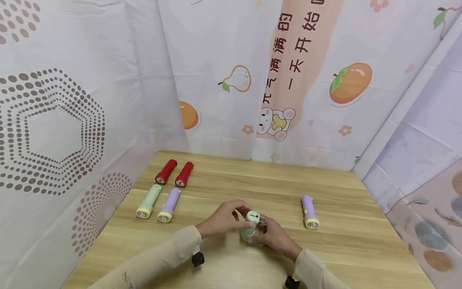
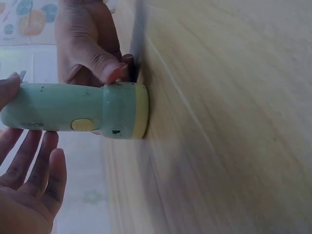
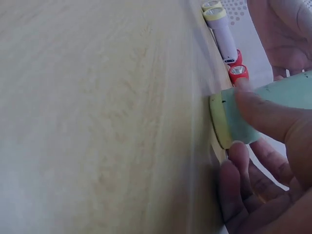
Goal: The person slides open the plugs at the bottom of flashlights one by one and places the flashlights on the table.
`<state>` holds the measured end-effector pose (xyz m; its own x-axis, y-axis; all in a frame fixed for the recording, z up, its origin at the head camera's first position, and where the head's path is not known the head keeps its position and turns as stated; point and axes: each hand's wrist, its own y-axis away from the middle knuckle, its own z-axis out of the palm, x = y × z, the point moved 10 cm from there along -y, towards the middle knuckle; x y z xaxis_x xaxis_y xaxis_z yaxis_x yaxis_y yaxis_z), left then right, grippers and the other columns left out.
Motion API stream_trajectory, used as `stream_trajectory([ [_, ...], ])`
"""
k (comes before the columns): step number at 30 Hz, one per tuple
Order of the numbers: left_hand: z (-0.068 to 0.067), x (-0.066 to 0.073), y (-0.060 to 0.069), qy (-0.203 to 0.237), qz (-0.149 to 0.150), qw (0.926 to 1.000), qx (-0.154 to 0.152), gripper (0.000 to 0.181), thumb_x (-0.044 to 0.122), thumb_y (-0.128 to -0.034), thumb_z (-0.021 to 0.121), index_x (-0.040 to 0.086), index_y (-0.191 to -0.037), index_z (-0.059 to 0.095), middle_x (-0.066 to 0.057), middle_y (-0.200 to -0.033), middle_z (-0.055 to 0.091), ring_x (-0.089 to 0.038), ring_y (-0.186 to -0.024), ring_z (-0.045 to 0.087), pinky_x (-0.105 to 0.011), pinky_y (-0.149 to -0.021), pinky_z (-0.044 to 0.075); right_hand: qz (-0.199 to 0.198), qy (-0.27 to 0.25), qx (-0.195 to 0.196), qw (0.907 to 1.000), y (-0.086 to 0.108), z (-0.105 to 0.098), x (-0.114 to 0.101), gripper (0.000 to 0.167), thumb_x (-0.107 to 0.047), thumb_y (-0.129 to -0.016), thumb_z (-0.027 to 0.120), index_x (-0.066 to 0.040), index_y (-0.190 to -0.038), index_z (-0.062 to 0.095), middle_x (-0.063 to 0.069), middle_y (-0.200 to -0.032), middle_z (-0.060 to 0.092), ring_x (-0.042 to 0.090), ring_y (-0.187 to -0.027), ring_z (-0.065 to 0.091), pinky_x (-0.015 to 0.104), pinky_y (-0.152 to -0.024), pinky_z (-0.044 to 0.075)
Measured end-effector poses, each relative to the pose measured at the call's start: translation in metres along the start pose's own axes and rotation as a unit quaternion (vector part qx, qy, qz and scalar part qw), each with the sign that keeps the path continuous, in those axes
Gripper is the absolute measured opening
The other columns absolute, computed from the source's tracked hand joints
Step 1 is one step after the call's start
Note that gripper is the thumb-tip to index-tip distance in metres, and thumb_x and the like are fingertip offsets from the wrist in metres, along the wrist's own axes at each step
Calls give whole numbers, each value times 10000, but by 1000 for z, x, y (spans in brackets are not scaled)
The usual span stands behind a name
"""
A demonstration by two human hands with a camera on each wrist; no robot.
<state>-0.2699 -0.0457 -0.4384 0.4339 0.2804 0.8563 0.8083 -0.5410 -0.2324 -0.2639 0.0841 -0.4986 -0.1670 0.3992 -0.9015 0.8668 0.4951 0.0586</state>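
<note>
A light green flashlight (image 1: 247, 233) with a yellow rim stands head-down on the wooden table, near the front middle. My left hand (image 1: 224, 218) pinches its upper end between thumb and fingers. Lower down, my right hand (image 1: 276, 237) grips the flashlight's head; in the right wrist view its thumb (image 3: 268, 114) presses one side and the fingers curl beneath. A yellow button (image 2: 82, 125) shows on the body in the left wrist view. Small metal prongs (image 1: 262, 218) seem to stick out near the upper end, beside the right fingers.
At the left lie two red flashlights (image 1: 184, 174), another green flashlight (image 1: 149, 202) and a purple flashlight (image 1: 169, 205). A second purple flashlight (image 1: 309, 212) lies at the right. Printed curtains (image 1: 223, 120) hang behind and beside the table (image 1: 231, 172).
</note>
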Motion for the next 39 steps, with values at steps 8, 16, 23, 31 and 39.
stream_trajectory([
  [8,0,2,2,-148,133,9997,152,381,404,-899,809,267,-1234,690,144,-1096,677,-82,-1000,633,-333,-830,566,-128,637,359,9972,0,-2,1,769,-269,-737,947,-174,-1420,605,34,-1371,646,227,-1130,569,448,-991,453],
  [16,-5,6,2,-175,313,9984,447,324,382,-948,758,210,-1218,704,116,-1064,676,-90,-952,640,-313,-806,570,49,628,351,9974,5,3,2,587,-314,-756,933,-124,-1246,671,7,-1043,695,183,-854,589,305,-722,499],
  [23,-10,-3,0,-37,-61,9964,850,336,364,-959,747,153,-1218,712,106,-1018,696,-90,-913,648,-285,-792,560,160,361,314,9987,13,8,2,525,-290,-791,912,-90,-1195,643,31,-987,671,158,-717,584,257,-575,501],
  [31,-14,-15,-5,-3,-301,9925,1183,298,391,-959,742,169,-1157,733,98,-978,709,-105,-885,655,-290,-788,552,-29,492,638,9967,21,2,1,528,-301,-806,897,-101,-1224,643,31,-1151,725,126,-704,557,223,-559,470],
  [39,-16,-29,-11,283,-760,9880,1315,301,414,-960,736,167,-1132,740,66,-1004,721,-126,-901,669,-324,-804,567,-351,981,879,9907,25,-1,-5,464,-371,-826,872,-158,-1188,675,-58,-1087,731,78,-694,553,226,-565,467],
])
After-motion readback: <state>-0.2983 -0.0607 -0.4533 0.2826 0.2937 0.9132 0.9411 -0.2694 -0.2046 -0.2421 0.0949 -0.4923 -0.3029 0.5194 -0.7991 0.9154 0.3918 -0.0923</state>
